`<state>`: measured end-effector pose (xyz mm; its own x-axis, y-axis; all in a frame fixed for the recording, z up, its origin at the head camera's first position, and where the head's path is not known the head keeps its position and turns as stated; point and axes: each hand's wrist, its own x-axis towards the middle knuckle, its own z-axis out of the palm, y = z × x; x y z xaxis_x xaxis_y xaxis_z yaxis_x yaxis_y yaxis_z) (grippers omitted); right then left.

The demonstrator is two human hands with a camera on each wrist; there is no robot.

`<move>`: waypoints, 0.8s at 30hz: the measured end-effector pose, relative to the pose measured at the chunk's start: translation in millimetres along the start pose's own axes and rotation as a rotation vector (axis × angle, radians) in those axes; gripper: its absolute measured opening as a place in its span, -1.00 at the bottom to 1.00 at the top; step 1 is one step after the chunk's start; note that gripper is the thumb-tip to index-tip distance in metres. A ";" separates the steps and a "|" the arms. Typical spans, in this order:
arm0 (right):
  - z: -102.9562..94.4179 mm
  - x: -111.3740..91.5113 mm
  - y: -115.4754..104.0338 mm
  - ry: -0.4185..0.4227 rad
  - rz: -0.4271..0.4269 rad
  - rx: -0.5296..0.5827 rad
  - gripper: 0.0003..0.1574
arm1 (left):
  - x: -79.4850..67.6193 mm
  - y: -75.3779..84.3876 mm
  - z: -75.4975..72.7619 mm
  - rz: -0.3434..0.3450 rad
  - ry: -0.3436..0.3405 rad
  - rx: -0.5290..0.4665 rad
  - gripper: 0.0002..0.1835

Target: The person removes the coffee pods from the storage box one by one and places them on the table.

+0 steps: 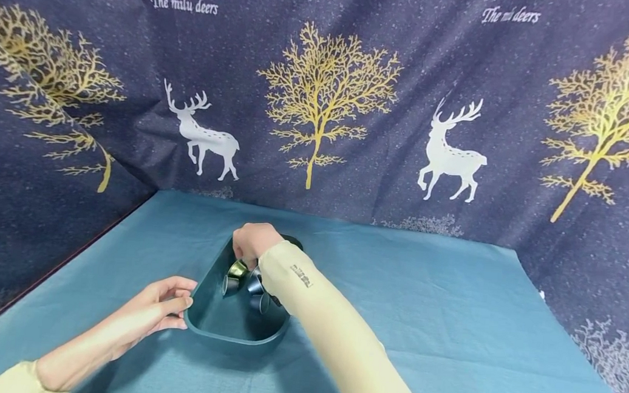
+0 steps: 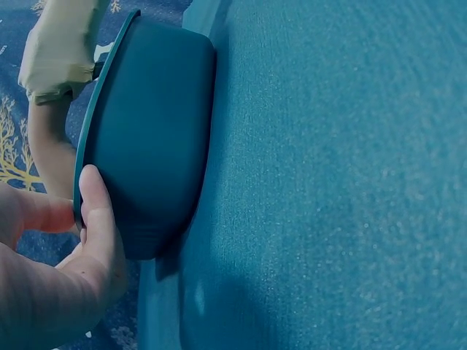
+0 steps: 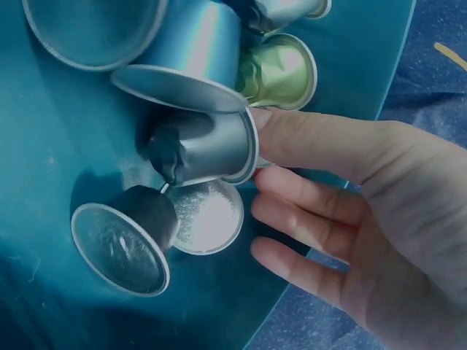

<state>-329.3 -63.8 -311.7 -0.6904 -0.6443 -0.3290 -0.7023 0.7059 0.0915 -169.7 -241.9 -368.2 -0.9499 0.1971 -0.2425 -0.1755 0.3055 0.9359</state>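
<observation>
A teal plastic basin point(image 1: 230, 338) rests on the cloth with several coffee capsules inside. My left hand point(image 1: 161, 304) pinches its rim at the near left corner, thumb and fingers on either side of the wall. Reaching down into the far part of the basin, my right hand point(image 1: 253, 241) pinches a dark grey capsule point(image 3: 204, 146) at its rim. Around that capsule lie a blue capsule point(image 3: 193, 44), a green capsule point(image 3: 281, 73), a black capsule point(image 3: 120, 248) and one showing its silver lid point(image 3: 211, 219). In the head view, the right hand and sleeve hide part of the contents.
A teal cloth point(image 1: 448, 327) covers the table. Behind it hangs a dark blue curtain point(image 1: 370, 182) printed with gold trees and white deer. The right sleeve point(image 1: 338, 332) crosses over the basin's right wall.
</observation>
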 end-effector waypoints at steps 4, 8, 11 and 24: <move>0.0 2.2 0.1 -0.009 -0.006 -0.029 -0.50 | 0.0 -1.2 -0.3 0.001 0.005 -0.008 -0.41; -0.1 4.0 1.6 -0.027 -0.005 -0.003 -0.46 | -0.1 -2.2 -0.4 0.001 0.000 -0.014 -0.41; -0.6 3.7 3.0 -0.019 -0.008 0.028 -0.58 | 0.1 -1.8 -0.5 -0.005 -0.001 -0.015 -0.41; -1.1 6.8 12.8 0.070 -0.047 0.019 -0.83 | 0.0 -1.6 0.2 -0.008 0.008 -0.019 -0.42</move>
<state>-343.1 -59.4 -311.7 -0.6676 -0.6955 -0.2659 -0.7314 0.6794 0.0593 -169.4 -242.2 -369.8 -0.9504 0.1877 -0.2479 -0.1878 0.2889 0.9388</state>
